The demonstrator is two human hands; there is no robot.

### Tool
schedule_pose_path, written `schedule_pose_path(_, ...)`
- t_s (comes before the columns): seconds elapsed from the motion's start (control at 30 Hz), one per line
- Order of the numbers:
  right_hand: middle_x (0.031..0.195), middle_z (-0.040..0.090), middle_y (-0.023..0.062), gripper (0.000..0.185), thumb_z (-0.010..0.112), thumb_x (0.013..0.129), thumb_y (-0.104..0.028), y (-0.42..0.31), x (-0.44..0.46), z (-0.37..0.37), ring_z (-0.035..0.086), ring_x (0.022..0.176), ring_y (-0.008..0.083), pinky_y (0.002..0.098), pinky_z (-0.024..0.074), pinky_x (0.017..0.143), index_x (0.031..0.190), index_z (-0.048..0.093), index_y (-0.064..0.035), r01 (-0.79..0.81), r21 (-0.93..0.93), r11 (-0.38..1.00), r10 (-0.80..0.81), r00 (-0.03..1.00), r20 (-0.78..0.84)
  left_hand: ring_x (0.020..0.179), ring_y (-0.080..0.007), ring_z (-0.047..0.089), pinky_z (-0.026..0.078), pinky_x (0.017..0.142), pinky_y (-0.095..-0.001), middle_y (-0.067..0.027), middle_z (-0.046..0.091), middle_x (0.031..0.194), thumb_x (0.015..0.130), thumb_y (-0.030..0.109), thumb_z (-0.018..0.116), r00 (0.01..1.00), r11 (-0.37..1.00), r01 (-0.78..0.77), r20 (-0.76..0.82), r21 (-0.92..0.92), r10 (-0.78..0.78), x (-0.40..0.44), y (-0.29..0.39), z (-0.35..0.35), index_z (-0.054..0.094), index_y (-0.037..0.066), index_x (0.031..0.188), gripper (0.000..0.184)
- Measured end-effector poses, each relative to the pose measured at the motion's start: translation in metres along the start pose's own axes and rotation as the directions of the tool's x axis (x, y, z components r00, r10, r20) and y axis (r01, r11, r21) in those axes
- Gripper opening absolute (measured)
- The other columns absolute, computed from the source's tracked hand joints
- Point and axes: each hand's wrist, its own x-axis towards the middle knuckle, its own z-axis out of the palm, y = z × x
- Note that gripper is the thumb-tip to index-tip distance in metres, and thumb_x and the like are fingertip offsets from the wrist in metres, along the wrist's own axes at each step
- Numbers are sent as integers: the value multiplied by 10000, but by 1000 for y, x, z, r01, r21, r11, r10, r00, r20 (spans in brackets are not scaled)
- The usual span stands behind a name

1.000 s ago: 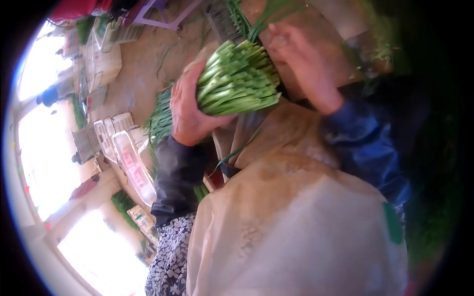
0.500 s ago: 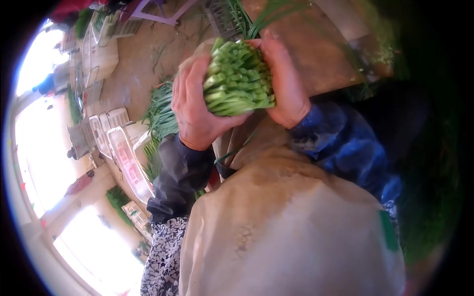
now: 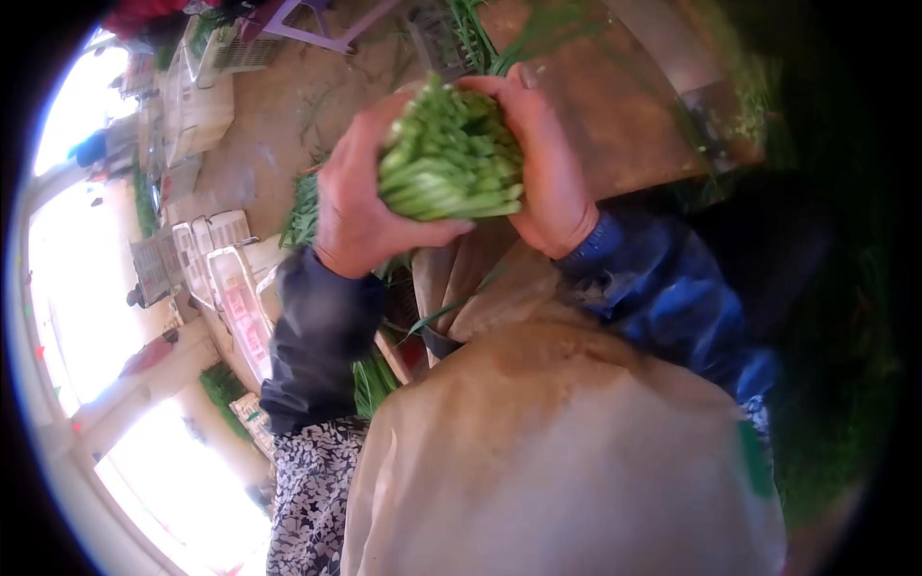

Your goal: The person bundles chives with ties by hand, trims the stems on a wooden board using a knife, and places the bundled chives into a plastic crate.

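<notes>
Between my two hands is a thick bunch of green stalks (image 3: 447,158), its pale cut ends packed together and facing me. My left hand (image 3: 355,182) wraps its left side, with the thumb along the bottom. My right hand (image 3: 547,163) presses against the right side, thumb up near the top. Motion blurs the stalks somewhat, and the far end of the bunch is hidden behind my hands. Below them a beige apron (image 3: 567,442) covers my lap.
A brown board (image 3: 615,106) with loose green leaves (image 3: 547,38) lies ahead to the right. Long leaves (image 3: 303,211) show beyond my left hand. White crates (image 3: 240,298) stand at left, a purple stool (image 3: 331,38) at the top. Dark greenery fills the right side.
Both hands have shifted slightly left with the bunch, and the left hand and forearm moved furthest. The bunch has tilted a little. More green leaves show below my left forearm.
</notes>
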Motion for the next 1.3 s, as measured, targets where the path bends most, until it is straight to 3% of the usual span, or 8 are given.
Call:
schedule_pose_path(0.13,1119,620,45,424,451,1008,-414,5,5,12,588,1040,134,295,452,939,1191,580,-53,139,13,990,-138,987,-84,1097,-170,589,469,966,-316,-100,633,1178,514,185,929,952,889,228,281,-398,-119,21,-6,-19,481,7,1314,934)
schedule_pose_path(0.27,1094,637,42,387,488,989,-397,22,-2,2,598,1028,155,312,449,937,1149,598,-63,145,69,987,-127,969,-214,1083,-156,577,441,986,-302,-75,623,1176,540,136,915,774,787,520,572,-332,-271,43,0,-22,435,-23,1360,963)
schedule_pose_path(0.33,1072,650,41,369,482,990,-384,23,-2,-3,606,1015,164,322,449,939,1127,600,-62,12,371,928,90,962,-256,1104,-214,583,444,981,-334,-129,604,1199,527,173,911,829,902,373,514,-219,-219,34,-10,-11,388,-48,1391,1034)
schedule_pose_path(0.43,1104,646,45,367,466,998,-372,17,-4,-4,602,1039,167,321,448,952,1152,599,-66,-33,407,913,118,976,-185,1252,-399,465,344,1062,-447,-263,472,1353,474,414,911,995,949,-19,99,314,-13,3,16,-9,253,-55,1457,1273)
schedule_pose_path(0.67,1166,620,46,395,465,1003,-372,4,-5,-1,580,1097,161,322,427,994,1224,566,-61,-74,324,943,102,992,-70,1226,-403,469,354,1040,-464,-247,472,1342,433,404,915,997,928,69,-2,366,-73,-2,19,26,255,-44,1458,1299)
schedule_pose_path(1.0,1245,569,67,467,436,1010,-428,6,-3,-41,553,1138,158,326,411,1009,1295,520,-67,-116,251,961,106,993,52,1028,-363,601,470,906,-429,-188,612,1139,490,209,874,999,973,44,-29,225,-39,-3,-1,30,487,5,1301,921)
schedule_pose_path(1.13,1242,565,62,393,448,1019,-307,-11,7,-64,544,1132,149,305,425,980,1311,520,-54,-124,-172,977,100,985,-141,1041,-360,603,471,915,-423,-181,615,1146,494,193,874,997,981,76,-18,179,-74,-1,-5,29,495,6,1287,898)
schedule_pose_path(1.3,1028,654,31,239,623,920,-94,-16,17,-72,593,961,81,242,474,864,1140,639,0,116,-553,825,-47,989,137,1037,-362,606,471,915,-425,-185,615,1142,498,206,874,997,977,75,-18,201,-73,-2,-8,28,498,6,1281,892)
